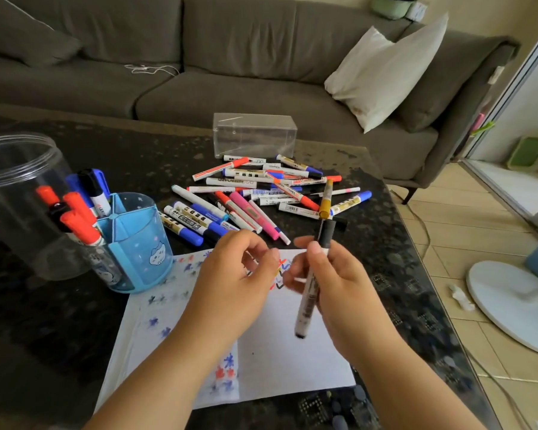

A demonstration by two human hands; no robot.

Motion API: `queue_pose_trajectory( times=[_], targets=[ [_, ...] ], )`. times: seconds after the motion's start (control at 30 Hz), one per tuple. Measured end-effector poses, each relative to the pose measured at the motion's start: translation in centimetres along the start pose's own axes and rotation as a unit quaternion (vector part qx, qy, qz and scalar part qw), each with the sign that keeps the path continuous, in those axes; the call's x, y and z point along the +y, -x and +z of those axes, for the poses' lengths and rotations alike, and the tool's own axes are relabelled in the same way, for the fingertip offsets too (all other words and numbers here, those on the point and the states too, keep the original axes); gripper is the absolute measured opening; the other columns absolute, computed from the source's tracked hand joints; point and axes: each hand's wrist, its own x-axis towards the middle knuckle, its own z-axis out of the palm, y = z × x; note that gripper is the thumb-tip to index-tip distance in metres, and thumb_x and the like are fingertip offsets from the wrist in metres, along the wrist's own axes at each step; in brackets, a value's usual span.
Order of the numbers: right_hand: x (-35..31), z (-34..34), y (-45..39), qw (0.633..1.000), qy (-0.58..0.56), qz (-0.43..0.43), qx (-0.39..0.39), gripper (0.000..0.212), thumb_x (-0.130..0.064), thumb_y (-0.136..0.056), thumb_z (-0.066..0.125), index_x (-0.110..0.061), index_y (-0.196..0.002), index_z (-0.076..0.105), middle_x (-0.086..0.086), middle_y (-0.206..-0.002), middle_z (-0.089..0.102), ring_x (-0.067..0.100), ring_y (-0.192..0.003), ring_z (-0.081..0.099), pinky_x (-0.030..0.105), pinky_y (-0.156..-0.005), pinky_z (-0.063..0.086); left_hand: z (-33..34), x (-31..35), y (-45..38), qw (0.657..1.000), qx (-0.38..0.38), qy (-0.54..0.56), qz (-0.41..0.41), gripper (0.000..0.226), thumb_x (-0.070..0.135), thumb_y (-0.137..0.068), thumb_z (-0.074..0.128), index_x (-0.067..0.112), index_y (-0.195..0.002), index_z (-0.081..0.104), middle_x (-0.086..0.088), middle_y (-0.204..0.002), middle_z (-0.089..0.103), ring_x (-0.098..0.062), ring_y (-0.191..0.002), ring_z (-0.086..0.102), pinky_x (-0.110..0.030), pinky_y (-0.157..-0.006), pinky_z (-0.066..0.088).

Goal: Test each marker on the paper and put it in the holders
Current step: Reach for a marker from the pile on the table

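- Landmark = white paper, laid flat on dark table near its front edge.
- R hand held above paper's upper right part; thumb + fingers curled round black-capped marker. Marker kept near upright, cap end up, other end down over paper, not touching it.
- L hand held above paper's upper middle, just beside R hand; fingers loosely curled, nothing gripped, fingertips close to marker barrel. Contact w/ marker can't be told.
- Red, blue, yellow scribbles seen on paper between the hands; blurred blue + red marks also on paper's left strip.
- Loose marker pile spread on table just beyond paper's far edge; red, blue, pink, black, gold caps.
- Blue divided holder placed at paper's far-left corner, touching/overlapping it; red-capped markers + blue/black ones stood in its left sections.
- Clear round jar seen left of paper, just behind holder.
- Clear rectangular box set beyond pile, far from paper.
- Grey sofa w/ white cushion behind table.
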Motion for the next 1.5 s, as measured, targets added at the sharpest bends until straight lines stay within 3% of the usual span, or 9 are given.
queue_pose_trajectory(
  times=[0.17,0.33,0.4,0.57,0.8,0.87,0.97,1.23,1.5],
  targets=[
    [-1.1,0.5,0.7,0.959,-0.142,0.158,-0.19,0.036,-0.036,-0.097,0.038,-0.007,-0.081,0.052,-0.001,-0.053,0.038,0.006,-0.041,0.027,0.016,-0.037,0.023,-0.1,0.2,0.2,0.937,-0.153,0.266,-0.169,0.034,0.049,-0.083,0.049,0.033,-0.109,0.066,0.013,-0.107,0.069,-0.004,-0.096,0.063,-0.033,-0.099,0.043],
    [-1.0,0.0,0.7,0.849,-0.337,0.222,-0.342,0.04,-0.037,-0.092,0.044,-0.004,-0.095,0.066,0.001,-0.058,0.043,0.002,-0.04,0.037,0.011,-0.032,0.03,-1.2,1.6,0.6,0.803,-0.233,0.512,-0.196,0.036,0.028,-0.083,0.045,0.008,-0.104,0.065,-0.009,-0.108,0.07,-0.018,-0.102,0.067,-0.031,-0.086,0.055],
    [-1.0,0.2,0.7,0.856,-0.332,0.213,-0.333,0.039,-0.036,-0.092,0.045,-0.004,-0.095,0.066,-0.001,-0.058,0.042,0.001,-0.04,0.036,0.011,-0.032,0.029,-1.1,1.6,0.6,0.789,-0.213,0.542,-0.197,0.03,0.024,-0.081,0.048,0.005,-0.097,0.064,-0.013,-0.105,0.071,-0.021,-0.1,0.068,-0.033,-0.084,0.056],
    [-0.8,1.4,1.4,0.973,-0.007,0.114,-0.2,0.032,-0.031,-0.1,0.038,-0.011,-0.081,0.054,-0.006,-0.052,0.036,0.005,-0.041,0.027,0.016,-0.038,0.022,-0.6,1.1,0.0,0.81,-0.1,0.525,-0.243,0.019,0.02,-0.083,0.051,0.008,-0.08,0.066,-0.012,-0.092,0.072,-0.017,-0.089,0.071,-0.03,-0.077,0.055],
    [0.1,0.6,1.6,0.968,0.232,0.031,-0.095,0.036,-0.035,-0.097,0.042,-0.008,-0.085,0.062,-0.004,-0.059,0.053,0.009,-0.051,0.047,0.03,-0.057,0.042,-1.2,-0.2,-0.5,0.899,0.037,0.354,-0.256,0.016,0.03,-0.092,0.054,0.021,-0.095,0.067,0.012,-0.082,0.073,-0.002,-0.087,0.066,-0.029,-0.083,0.048],
    [-0.3,0.0,1.3,0.967,0.236,0.046,-0.078,0.025,-0.027,-0.099,0.042,-0.018,-0.088,0.063,-0.002,-0.065,0.059,0.005,-0.054,0.051,0.025,-0.061,0.046,-1.1,-0.4,-0.3,0.933,0.051,0.256,-0.246,0.015,0.033,-0.089,0.059,0.022,-0.084,0.068,0.017,-0.063,0.067,0.007,-0.067,0.061,-0.027,-0.069,0.047],
    [-0.7,-0.9,0.4,0.989,0.137,0.038,-0.047,0.028,-0.014,-0.096,0.051,-0.04,-0.104,0.053,-0.002,-0.08,0.073,0.005,-0.059,0.06,0.021,-0.063,0.053,-1.1,-0.8,-0.1,0.962,0.033,0.175,-0.207,0.013,0.031,-0.087,0.062,0.026,-0.077,0.067,0.01,-0.072,0.069,-0.003,-0.076,0.064,-0.026,-0.07,0.05],
    [-0.6,-3.2,-1.5,0.956,-0.231,0.179,-0.008,0.031,-0.004,-0.097,0.038,-0.003,-0.104,0.069,0.019,-0.087,0.07,0.014,-0.064,0.061,0.02,-0.059,0.056,-0.8,-1.2,-0.1,0.993,-0.046,-0.068,-0.088,0.006,0.027,-0.083,0.067,0.03,-0.086,0.063,0.016,-0.076,0.062,-0.001,-0.072,0.058,-0.011,-0.059,0.041],
    [2.3,-3.8,-2.5,0.986,0.148,0.041,0.059,0.022,-0.033,-0.087,0.063,-0.012,-0.087,0.065,-0.003,-0.055,0.059,0.009,-0.053,0.047,0.023,-0.055,0.039,0.4,-1.4,0.3,0.985,-0.078,-0.155,0.002,0.014,0.026,-0.086,0.064,0.026,-0.1,0.065,0.01,-0.095,0.063,-0.007,-0.083,0.058,-0.022,-0.073,0.046]
  ],
)
